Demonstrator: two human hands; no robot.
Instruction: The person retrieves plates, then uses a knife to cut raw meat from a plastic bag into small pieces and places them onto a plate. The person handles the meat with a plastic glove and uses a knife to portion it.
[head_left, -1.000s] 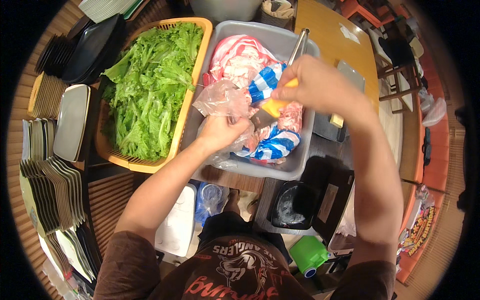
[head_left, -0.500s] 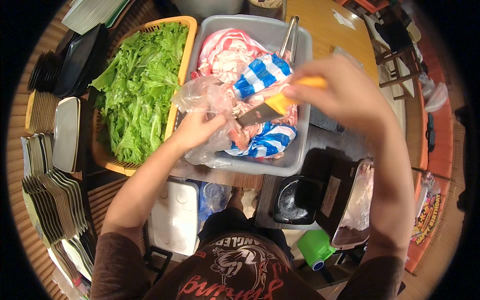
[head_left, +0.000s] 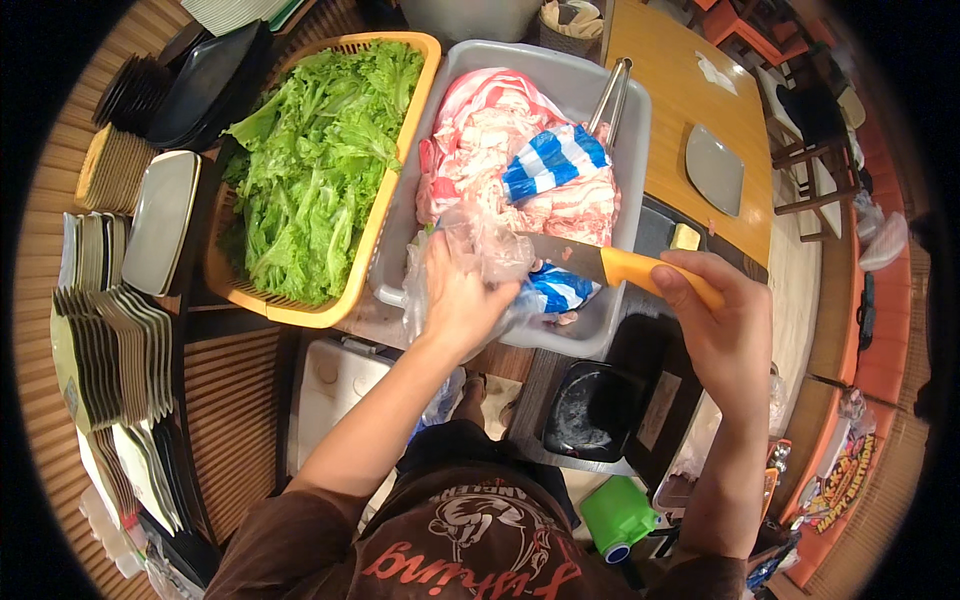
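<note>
My right hand [head_left: 715,310] is closed round the yellow handle of a knife [head_left: 640,270], whose broad blade points left over the tub. The blade's tip meets a crumpled clear plastic bag [head_left: 490,245]. My left hand [head_left: 465,295] is closed on that bag at the near side of the grey tub [head_left: 395,255]; what the bag holds is hidden. Pale pink sliced meat [head_left: 500,130] fills much of the tub, partly wrapped in a red-striped bag [head_left: 500,82]. One blue-and-white striped bag [head_left: 555,162] lies on the meat, another [head_left: 560,288] under the knife.
Metal tongs [head_left: 612,95] lean in the tub's far right corner. An orange basket of lettuce [head_left: 310,170] adjoins it on the left. Stacked plates [head_left: 110,360] line the left side. A black dish [head_left: 590,410] sits near right, a grey plate [head_left: 715,170] on the wooden table.
My right hand has come down and right, so the knife now lies nearly level. My left hand has gathered the clear bag more tightly. The view has shifted, showing the tub further right.
</note>
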